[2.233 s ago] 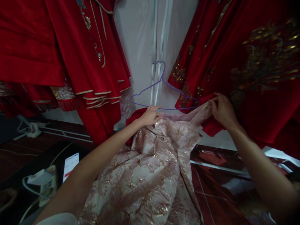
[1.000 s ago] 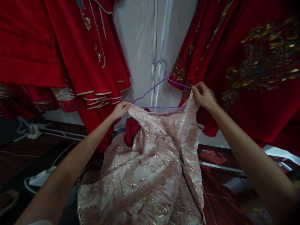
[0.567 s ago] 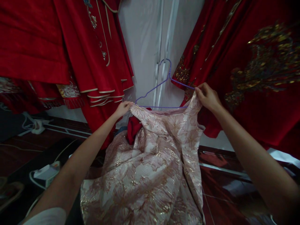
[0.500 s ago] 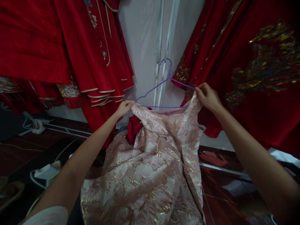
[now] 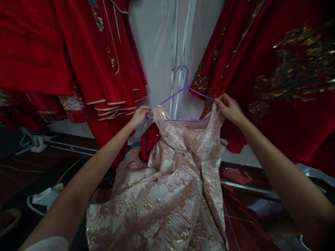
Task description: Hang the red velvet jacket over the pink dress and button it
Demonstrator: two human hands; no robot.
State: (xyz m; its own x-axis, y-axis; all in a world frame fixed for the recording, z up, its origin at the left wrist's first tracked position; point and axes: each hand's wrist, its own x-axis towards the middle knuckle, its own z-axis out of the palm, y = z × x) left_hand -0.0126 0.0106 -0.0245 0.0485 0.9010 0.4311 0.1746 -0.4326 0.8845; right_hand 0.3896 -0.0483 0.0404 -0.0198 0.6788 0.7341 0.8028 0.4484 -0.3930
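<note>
A pale pink brocade dress (image 5: pixel 170 181) with gold flower patterns hangs down in front of me. A thin purple wire hanger (image 5: pixel 180 94) sits at its top, hook pointing up before a white wall. My left hand (image 5: pixel 140 115) grips the dress's left shoulder at the hanger's left end. My right hand (image 5: pixel 229 108) pinches the right shoulder against the hanger's right arm. A red piece of cloth (image 5: pixel 149 139) shows behind the dress's left side.
Red embroidered garments hang on the left (image 5: pixel 78 59) and on the right (image 5: pixel 274 76). Two white ribbons (image 5: pixel 180 42) run down the wall (image 5: pixel 157 45). A white power strip with cables (image 5: pixel 43 197) lies on the dark floor at lower left. Glossy red tiles (image 5: pixel 248 205) are at right.
My left hand has drawn the dress's left shoulder up and right to the hanger's left end. My right hand stays at the right shoulder. The phone seen earlier at lower left is out of sight.
</note>
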